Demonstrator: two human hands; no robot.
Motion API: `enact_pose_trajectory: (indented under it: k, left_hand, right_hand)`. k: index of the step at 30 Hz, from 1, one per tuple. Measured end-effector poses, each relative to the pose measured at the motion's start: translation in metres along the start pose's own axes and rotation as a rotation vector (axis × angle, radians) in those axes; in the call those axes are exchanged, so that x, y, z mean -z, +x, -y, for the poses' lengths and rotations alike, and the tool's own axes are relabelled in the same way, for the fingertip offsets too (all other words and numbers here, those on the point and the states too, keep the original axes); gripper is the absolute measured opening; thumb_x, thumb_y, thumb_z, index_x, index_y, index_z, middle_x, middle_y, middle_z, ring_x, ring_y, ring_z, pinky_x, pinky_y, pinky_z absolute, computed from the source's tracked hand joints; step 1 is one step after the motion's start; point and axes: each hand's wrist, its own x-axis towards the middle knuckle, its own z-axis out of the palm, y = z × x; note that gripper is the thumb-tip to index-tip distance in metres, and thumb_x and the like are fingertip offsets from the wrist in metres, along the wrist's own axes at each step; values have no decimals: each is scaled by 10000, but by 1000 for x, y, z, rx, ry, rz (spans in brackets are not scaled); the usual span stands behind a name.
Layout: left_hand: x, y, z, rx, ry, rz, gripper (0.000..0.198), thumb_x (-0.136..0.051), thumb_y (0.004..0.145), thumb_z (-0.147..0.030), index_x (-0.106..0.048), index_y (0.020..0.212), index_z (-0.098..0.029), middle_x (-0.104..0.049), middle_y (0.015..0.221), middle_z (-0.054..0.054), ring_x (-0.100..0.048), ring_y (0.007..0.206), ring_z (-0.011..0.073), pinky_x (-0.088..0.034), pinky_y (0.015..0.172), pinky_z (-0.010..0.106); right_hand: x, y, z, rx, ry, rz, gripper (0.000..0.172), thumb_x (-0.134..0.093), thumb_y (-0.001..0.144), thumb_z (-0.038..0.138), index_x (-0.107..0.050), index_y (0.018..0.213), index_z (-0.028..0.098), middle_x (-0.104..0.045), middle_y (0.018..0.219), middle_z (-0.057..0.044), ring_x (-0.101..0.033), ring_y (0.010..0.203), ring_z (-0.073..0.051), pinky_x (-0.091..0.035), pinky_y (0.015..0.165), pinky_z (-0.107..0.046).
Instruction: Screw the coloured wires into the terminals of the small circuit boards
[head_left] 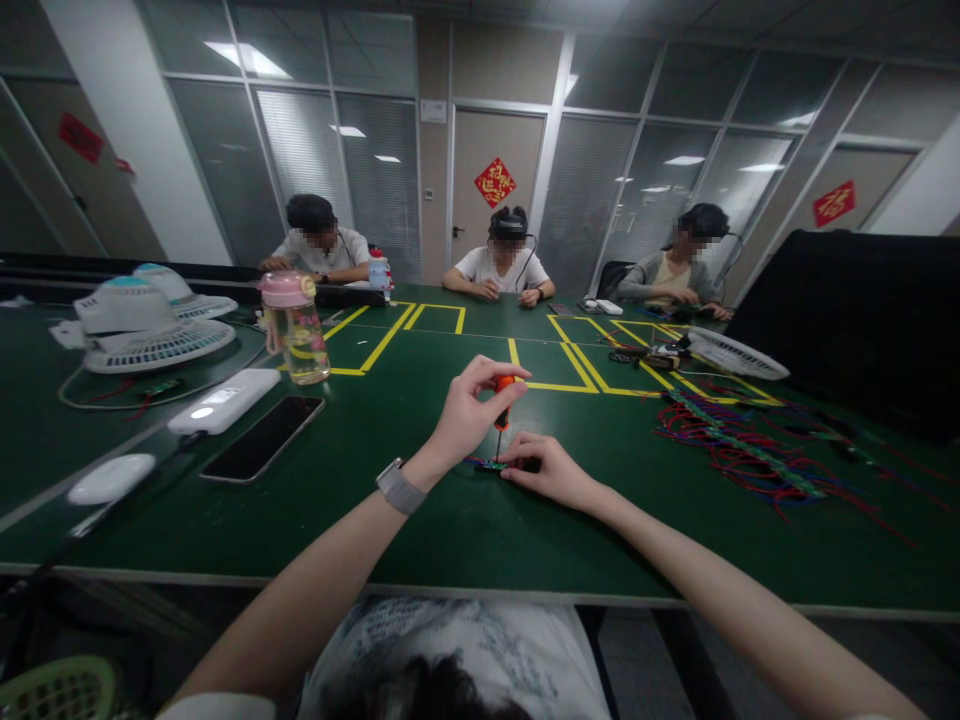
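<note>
My left hand (469,408) is closed around the orange handle of a small screwdriver (501,405), held upright with its tip down on a small circuit board (489,464) on the green table (420,520). A grey watch sits on that wrist. My right hand (551,467) lies beside the board, its fingers pinching the board's right end and pressing it to the table.
At left are a black phone (262,437), a white power bank (223,401), a pink-lidded bottle (294,327) and white fan parts (142,328). A heap of red and green wired boards (739,450) lies at right. Three people sit at the far side.
</note>
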Motion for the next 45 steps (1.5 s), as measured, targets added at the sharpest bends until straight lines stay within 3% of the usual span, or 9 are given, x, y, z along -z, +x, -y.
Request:
enact_pose_trajectory:
  k: [3,6,10,17,21,25,32,38,45]
  left_hand:
    - [0,0,-2,-16,27,-26,162,-582,870,-250,-736,909,-221,-615,927,44,-592,875,141,-475,772,230]
    - [3,2,-4,34,-71,43,254,-484,912,-231,-724,986,-195,-661,1014,71,-635,906,158,-497,781,250]
    - [7,5,-4,115,-200,116,256,-539,892,-276,-700,1054,-162,-707,918,74,-671,850,175,-528,741,274]
    - [7,7,-2,54,-33,5,152,-675,796,-289,-744,854,-167,-645,863,41,-612,781,133,-498,704,231]
    - [7,7,-4,67,-84,50,250,-527,891,-274,-741,978,-179,-672,1036,80,-634,946,175,-512,829,285]
    - [7,7,-4,151,-247,113,299,-546,884,-304,-695,1093,-150,-699,1047,106,-676,858,189,-558,762,325]
    - [7,6,0,57,-52,-8,133,-715,758,-242,-742,869,-174,-620,893,41,-612,779,125,-512,660,214]
    - [8,7,-3,7,9,42,242,-528,884,-195,-729,1019,-202,-603,1066,71,-612,909,140,-512,727,221]
    - [9,7,-4,9,40,34,219,-553,877,-194,-726,1011,-188,-607,924,49,-595,798,121,-486,654,207]
  right_hand:
    - [0,0,1,4,-1,-1,187,-679,808,277,-757,938,168,-611,807,-40,-561,652,-129,-477,619,-266]
    - [1,0,1,8,12,-2,189,-680,805,270,-755,937,158,-610,811,-45,-569,666,-135,-484,636,-275]
    - [1,0,1,4,19,3,188,-679,807,264,-754,941,156,-612,817,-48,-573,675,-136,-483,642,-273]
    - [1,0,-1,13,-9,8,174,-682,805,258,-753,934,167,-617,810,-44,-577,677,-140,-479,631,-269]
    - [1,0,0,7,-1,7,173,-686,799,248,-753,935,164,-621,815,-47,-578,674,-139,-485,636,-272]
    - [1,0,0,10,-1,7,176,-685,803,250,-752,940,164,-623,817,-48,-581,678,-140,-486,646,-276]
    - [1,-1,-1,17,12,6,175,-685,806,256,-753,942,169,-617,815,-43,-580,677,-135,-483,636,-269]
    - [0,0,-2,20,9,0,185,-686,805,262,-752,950,166,-618,817,-45,-578,672,-135,-484,638,-272]
    - [1,0,-2,23,2,9,190,-680,811,260,-751,954,158,-625,827,-53,-575,675,-138,-480,637,-273]
